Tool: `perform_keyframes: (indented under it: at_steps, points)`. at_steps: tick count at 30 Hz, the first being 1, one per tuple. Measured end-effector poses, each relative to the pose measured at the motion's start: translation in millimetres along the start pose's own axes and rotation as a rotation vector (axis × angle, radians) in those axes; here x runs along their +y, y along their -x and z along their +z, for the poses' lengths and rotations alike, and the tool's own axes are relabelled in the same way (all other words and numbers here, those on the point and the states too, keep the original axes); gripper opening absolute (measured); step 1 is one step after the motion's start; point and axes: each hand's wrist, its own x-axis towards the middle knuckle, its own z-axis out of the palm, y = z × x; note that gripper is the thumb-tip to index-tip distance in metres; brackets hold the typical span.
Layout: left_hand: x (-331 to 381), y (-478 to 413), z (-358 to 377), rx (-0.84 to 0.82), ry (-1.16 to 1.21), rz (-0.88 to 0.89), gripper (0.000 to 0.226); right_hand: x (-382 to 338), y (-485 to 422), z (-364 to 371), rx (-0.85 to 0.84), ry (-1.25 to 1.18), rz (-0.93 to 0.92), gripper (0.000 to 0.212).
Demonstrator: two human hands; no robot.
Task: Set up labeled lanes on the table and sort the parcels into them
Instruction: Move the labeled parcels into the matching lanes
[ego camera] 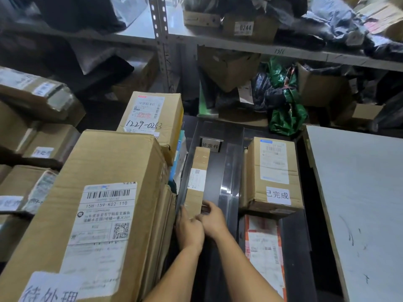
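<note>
1: Two hands on one parcel. Position?

2: Slim carton (197,171) lies lengthwise in the middle lane, hard against its left wall. Far end just short of the lane label (211,145) fixed at the head of the channel. Near end is under both hands.

1: Fingers?

2: Right hand (214,221): thumb and curled fingers pinch the carton's near right corner. Left hand (189,231): fingers close together, bent round the near left edge; tips hidden between carton and wall.

1: Why grip at the end?

2: Judgement: the channel is narrow, so only the near end leaves room for fingers. From there the carton can be slid straight along the clear divider (229,171).

1: Neighbouring lanes?

2: Right lane holds a squat box (272,166) carrying its own paper lane tag (278,195), with a flat parcel (265,247) just in front. Left side: a big carton (104,192), tagged at its near corner (52,288). Tags appear to face the sorter so they can be read from here.

1: Stage?

2: Lanes labelled; sorting under way.
</note>
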Motion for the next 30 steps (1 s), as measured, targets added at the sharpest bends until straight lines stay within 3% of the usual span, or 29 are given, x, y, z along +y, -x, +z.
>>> perform_keyframes:
  at_steps: [7,15,21,24,28,30]
  points:
    - [9,13,-4,0.014,-0.021,0.071,0.060,-3,7,-4,0.042,0.049,0.040,0.039]
    - [75,44,-22,-0.016,0.206,0.156,0.040,-62,49,-29,0.243,-0.103,-0.165,0.040]
    - [158,80,-60,-0.038,0.364,0.284,0.029,-147,100,-66,0.337,-0.143,-0.361,0.043]
    - [207,89,-86,-0.005,0.399,0.336,0.034,-201,123,-75,0.392,-0.143,-0.478,0.056]
    - [278,108,-149,-0.010,0.472,0.494,0.029,-281,155,-70,0.403,-0.084,-0.666,0.043]
    - [303,108,-194,-0.003,0.462,0.569,0.032,-320,170,-57,0.386,-0.075,-0.753,0.047]
